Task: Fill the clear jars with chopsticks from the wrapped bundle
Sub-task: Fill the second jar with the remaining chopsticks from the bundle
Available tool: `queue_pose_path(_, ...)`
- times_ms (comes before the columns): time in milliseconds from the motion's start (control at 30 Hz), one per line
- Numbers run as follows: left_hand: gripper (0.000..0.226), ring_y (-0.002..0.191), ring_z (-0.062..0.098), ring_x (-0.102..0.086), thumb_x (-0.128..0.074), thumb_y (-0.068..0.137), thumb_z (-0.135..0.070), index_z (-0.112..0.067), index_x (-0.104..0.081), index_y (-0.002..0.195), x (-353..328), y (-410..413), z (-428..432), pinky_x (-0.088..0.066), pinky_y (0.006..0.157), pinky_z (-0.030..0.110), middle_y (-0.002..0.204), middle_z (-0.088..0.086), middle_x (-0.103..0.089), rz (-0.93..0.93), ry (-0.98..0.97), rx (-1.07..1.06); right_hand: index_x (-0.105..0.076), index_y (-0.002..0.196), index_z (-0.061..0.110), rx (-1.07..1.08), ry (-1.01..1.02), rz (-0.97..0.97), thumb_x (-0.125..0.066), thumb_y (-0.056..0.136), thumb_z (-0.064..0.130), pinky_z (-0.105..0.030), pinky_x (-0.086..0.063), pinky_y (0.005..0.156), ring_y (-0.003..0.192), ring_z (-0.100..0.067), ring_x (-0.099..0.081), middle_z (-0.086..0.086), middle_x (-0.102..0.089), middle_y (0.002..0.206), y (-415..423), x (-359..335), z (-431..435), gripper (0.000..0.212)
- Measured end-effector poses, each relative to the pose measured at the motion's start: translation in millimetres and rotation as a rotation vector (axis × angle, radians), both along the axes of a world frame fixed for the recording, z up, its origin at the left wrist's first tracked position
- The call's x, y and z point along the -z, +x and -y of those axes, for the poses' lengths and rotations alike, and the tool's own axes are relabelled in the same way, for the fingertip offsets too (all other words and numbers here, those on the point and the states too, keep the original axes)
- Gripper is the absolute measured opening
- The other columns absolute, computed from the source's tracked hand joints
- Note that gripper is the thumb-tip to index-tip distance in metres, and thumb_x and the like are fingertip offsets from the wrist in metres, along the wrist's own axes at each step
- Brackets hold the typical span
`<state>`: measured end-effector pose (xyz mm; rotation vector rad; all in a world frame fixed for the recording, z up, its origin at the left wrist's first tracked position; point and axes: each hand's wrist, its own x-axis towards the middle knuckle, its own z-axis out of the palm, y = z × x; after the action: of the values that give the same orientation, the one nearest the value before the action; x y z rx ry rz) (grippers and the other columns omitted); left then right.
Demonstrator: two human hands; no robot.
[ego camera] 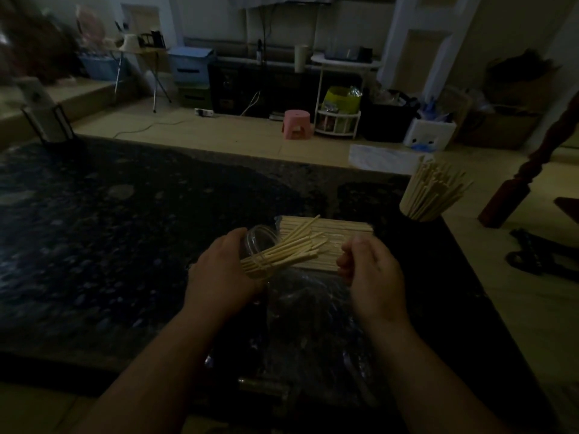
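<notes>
Just left of the bundle (pixel 344 230), the left grip (pixel 224 270) curls round a tilted jar (pixel 260 238) of chopsticks (pixel 291 252), while the right grip (pixel 372 267) curls at its right end, and I cannot tell if it holds anything.

Beyond the dark speckled tabletop (pixel 125 230), a pink plastic stool (pixel 297 123) stands on the floor (pixel 219 130) just beside a white tiered rack (pixel 336 122) holding a yellow-green bag (pixel 342 100). Farther left sit a blue storage box (pixel 190 64) and a white power strip (pixel 204 112).
</notes>
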<state>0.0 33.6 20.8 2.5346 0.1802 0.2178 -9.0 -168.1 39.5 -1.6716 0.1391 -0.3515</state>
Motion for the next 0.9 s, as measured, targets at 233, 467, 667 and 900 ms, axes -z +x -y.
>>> queue_pose_path(233,0.089,0.115,0.022,-0.053,-0.083,0.058,-0.048,-0.034,-0.041,0.136,-8,2,-5,-0.047,0.095,0.048,0.130,0.000,-0.052,-0.001,-0.076,-0.066,-0.056,0.068,0.011,-0.316,-0.305,-0.209,-0.044,0.096,0.015,-0.026,-0.042,0.047,0.049,-0.016,-0.055,-0.009,-0.065,0.061,-7,9,7,0.031)
queue_pose_path(467,0.096,0.114,0.021,-0.054,-0.088,0.053,-0.038,-0.034,-0.041,0.137,-11,4,-9,-0.048,0.094,0.046,0.129,0.000,-0.052,-0.013,-0.106,-0.100,-0.065,0.115,0.022,-0.505,-0.981,-0.213,-0.040,0.084,0.028,-0.030,-0.043,0.099,0.114,-0.018,-0.054,0.002,-0.057,0.127,-2,50,3,0.040)
queue_pose_path(667,0.094,0.112,0.020,-0.054,-0.089,0.051,-0.037,-0.033,-0.045,0.134,-11,8,-11,-0.049,0.093,0.044,0.126,-0.001,-0.055,0.002,-0.141,-0.091,-0.025,0.151,0.022,-0.453,-0.977,-0.310,-0.043,0.096,0.021,-0.034,-0.019,0.119,0.145,-0.016,-0.021,0.000,-0.020,0.159,5,88,-3,0.058)
queue_pose_path(900,0.096,0.115,0.022,-0.053,-0.088,0.053,-0.041,-0.034,-0.041,0.136,-7,16,-8,-0.048,0.094,0.046,0.129,-0.001,-0.054,0.010,-0.148,-0.114,-0.046,0.133,0.013,-0.320,-1.114,-0.380,-0.044,0.097,0.026,-0.031,-0.035,0.104,0.125,-0.027,-0.046,-0.009,-0.047,0.138,40,78,-8,0.039)
